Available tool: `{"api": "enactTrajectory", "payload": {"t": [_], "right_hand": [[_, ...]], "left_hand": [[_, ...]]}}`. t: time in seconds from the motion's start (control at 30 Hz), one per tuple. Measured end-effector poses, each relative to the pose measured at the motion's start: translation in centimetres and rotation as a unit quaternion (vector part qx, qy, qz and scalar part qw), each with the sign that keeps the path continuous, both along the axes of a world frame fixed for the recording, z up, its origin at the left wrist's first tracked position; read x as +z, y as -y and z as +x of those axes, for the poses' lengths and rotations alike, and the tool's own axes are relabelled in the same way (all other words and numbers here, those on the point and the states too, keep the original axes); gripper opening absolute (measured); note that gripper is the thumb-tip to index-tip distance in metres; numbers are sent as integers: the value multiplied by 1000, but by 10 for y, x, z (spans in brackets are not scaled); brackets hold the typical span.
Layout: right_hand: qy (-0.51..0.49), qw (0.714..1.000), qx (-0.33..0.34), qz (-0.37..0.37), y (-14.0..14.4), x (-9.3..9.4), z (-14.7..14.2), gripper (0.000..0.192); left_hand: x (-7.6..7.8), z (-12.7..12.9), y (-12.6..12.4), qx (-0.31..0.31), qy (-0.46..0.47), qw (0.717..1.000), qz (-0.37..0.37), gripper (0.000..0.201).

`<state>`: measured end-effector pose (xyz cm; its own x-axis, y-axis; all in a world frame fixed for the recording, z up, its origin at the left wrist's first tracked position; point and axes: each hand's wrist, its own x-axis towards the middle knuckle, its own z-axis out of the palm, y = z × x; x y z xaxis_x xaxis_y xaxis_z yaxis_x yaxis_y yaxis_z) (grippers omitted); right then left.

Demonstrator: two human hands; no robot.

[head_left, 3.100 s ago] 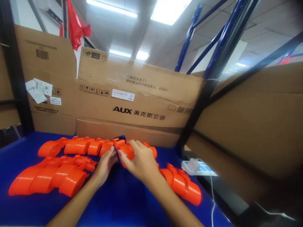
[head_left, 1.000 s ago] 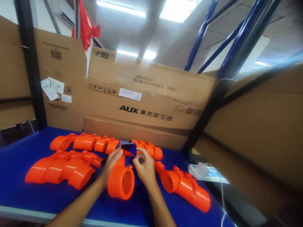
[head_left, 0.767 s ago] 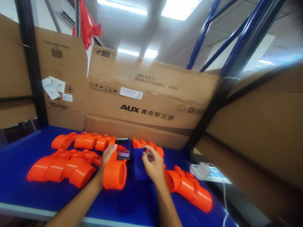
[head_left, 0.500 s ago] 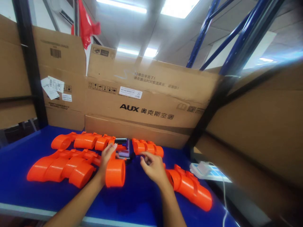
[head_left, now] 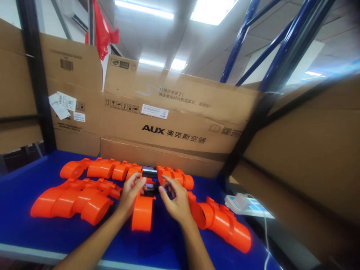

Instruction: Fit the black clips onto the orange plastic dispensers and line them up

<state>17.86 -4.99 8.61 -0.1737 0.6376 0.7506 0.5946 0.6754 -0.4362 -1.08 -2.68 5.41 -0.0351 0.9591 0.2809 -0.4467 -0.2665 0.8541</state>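
My left hand (head_left: 131, 193) is closed around the upper part of an orange plastic part (head_left: 142, 213). Its wide round ring hangs below my fingers. At its upper end is a dark piece (head_left: 149, 172) with a pale strip along it; how they join is hard to make out. My right hand (head_left: 176, 198) is just to the right of it, thumb and forefinger apart and curved, with nothing visible between them. Behind my hands, partly hidden, lies a small dark-and-purple item (head_left: 148, 168).
Rows of similar orange parts lie on the blue table (head_left: 123, 247): front left (head_left: 67, 200), back left (head_left: 99, 167), back right (head_left: 178, 178) and right (head_left: 225, 223). A cardboard wall (head_left: 174, 108) stands behind. A white device with a cable (head_left: 249, 205) sits far right.
My left hand has moved right and turned the orange part, so its ring now faces me less side-on and the dark piece shows on top. My right hand has come slightly left, fingers opening.
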Motion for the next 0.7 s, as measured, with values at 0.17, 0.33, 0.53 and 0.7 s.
{"api": "enactTrajectory", "payload": {"t": [0.17,0.33,0.53,0.7], "right_hand": [[-15,999,18,36,3,3,-13,43],[-34,996,-18,75,0,-1,-13,37],[17,994,5,112,2,-3,-12,42],[46,992,51,108,2,-2,-12,46]], "left_hand": [[6,4,8,-25,-19,999,17,38],[11,8,15,-81,-34,995,41,39],[9,14,19,-90,-53,994,29,36],[2,13,14,-77,-71,994,8,34]]}}
